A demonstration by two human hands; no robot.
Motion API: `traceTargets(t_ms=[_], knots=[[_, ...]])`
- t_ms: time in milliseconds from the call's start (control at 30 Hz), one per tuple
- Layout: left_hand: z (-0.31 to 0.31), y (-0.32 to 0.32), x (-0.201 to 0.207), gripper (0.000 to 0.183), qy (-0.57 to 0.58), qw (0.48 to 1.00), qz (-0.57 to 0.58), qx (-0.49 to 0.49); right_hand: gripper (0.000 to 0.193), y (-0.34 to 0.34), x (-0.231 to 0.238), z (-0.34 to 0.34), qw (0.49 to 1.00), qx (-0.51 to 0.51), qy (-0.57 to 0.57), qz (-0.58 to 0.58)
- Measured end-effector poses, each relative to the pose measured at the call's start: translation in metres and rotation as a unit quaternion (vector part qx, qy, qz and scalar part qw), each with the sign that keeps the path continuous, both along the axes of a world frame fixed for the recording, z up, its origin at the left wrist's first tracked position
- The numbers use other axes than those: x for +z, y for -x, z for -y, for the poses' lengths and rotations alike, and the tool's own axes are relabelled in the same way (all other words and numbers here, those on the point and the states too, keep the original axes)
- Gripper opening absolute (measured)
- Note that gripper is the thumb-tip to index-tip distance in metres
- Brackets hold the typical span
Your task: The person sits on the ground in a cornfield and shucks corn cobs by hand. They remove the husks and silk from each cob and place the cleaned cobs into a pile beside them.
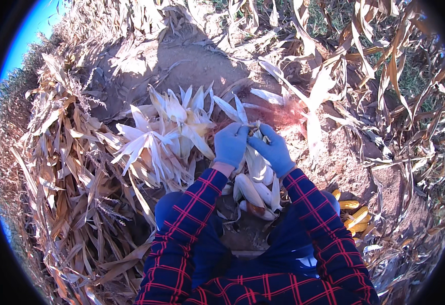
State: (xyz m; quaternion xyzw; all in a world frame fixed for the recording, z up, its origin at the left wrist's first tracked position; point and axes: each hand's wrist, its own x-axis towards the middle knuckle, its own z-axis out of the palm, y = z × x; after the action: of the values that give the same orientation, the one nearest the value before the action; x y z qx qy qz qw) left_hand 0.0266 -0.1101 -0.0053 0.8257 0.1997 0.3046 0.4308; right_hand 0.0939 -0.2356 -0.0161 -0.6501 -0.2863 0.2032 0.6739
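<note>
My left hand (231, 146) and my right hand (274, 151), both in blue-grey gloves, meet in front of me. Their fingers are closed round a corn ear in pale husk (242, 112), whose leaves stick out beyond the left fingertips. How much of the kernels is bared between the fingers, I cannot make out. Just below the hands, between my knees, lie several ears still in their husks (253, 192); one has a brown patch. The right hand and forearm partly cover this heap.
A heap of stripped pale husks (174, 127) lies to the left, beside a large pile of dry stalks (75, 193). Several bare yellow corn cobs (357, 218) rest on the ground by my right knee. Dry stalks (370, 46) and loose husks (316, 101) spread at the right.
</note>
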Motion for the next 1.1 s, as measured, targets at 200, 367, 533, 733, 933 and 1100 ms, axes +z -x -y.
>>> traceTargets(t_ms=[200,367,533,733,933,1100], knots=[[0.007,0.000,0.001,0.014,-0.027,0.999,-0.012,0.017,0.036,0.005,0.014,-0.001,0.994,-0.075,0.066,0.053],[0.009,-0.008,-0.007,0.014,0.041,0.999,-0.004,0.035,0.029,0.010,0.024,0.003,0.986,-0.111,0.114,0.049],[-0.001,-0.012,-0.012,0.018,0.384,0.919,0.061,0.063,0.033,0.002,0.014,0.001,0.990,-0.127,0.043,0.039],[-0.001,-0.010,0.001,0.012,0.482,0.869,0.110,0.006,0.041,0.002,0.031,-0.001,0.993,-0.067,0.098,-0.014],[-0.014,-0.010,0.001,0.011,0.469,0.874,0.102,0.070,0.042,-0.012,0.010,0.003,0.987,-0.132,0.038,-0.077],[-0.028,-0.007,-0.001,0.016,0.484,0.864,0.102,0.088,0.036,-0.023,0.007,0.004,0.959,-0.110,-0.096,-0.243]])
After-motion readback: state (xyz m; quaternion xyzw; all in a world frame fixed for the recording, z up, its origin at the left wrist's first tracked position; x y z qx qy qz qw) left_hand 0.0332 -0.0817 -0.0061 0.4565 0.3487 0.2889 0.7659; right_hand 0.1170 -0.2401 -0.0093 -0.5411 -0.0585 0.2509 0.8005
